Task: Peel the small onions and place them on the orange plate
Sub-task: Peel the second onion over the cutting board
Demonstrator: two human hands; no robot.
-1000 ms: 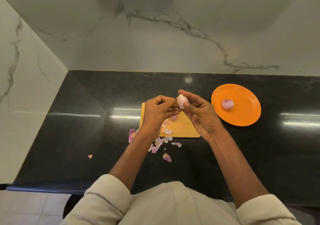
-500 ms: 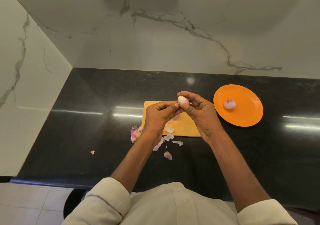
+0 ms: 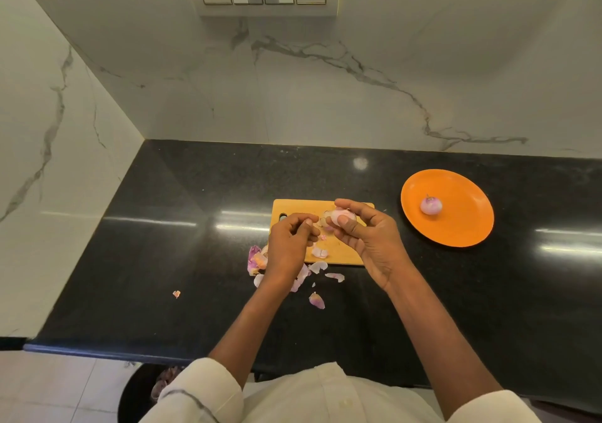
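Far-left item, a lone peel scrap (image 3: 176, 294), pinkish, lies on the black countertop (image 3: 130, 259), well apart from the rest. Next, a heap of loose onion skins (image 3: 255, 259), purple and white, sits at the near-left corner of the wooden cutting board (image 3: 303, 209), with more flakes spilling onto the counter just near of the board's front edge. Left hand (image 3: 290, 246): held above the board's left half, fingers curled inward, thumb tip pressed against the forefinger; whether a sliver of skin is pinched between them cannot be told. It sits just beside the onion, not clearly touching it. Small onion (image 3: 338, 219): pale pink, partly stripped, a papery flap hanging off its left side, held above the board. Right hand (image 3: 371, 236): palm turned up and leftward, fingers curled round the far side of the onion, thumb pressed on its near face, grasping it firmly. Orange plate (image 3: 469, 227): right of the board, apart from it, resting on the counter. Peeled onion (image 3: 430, 204): one, purple-tinged, sits left of the plate's centre.
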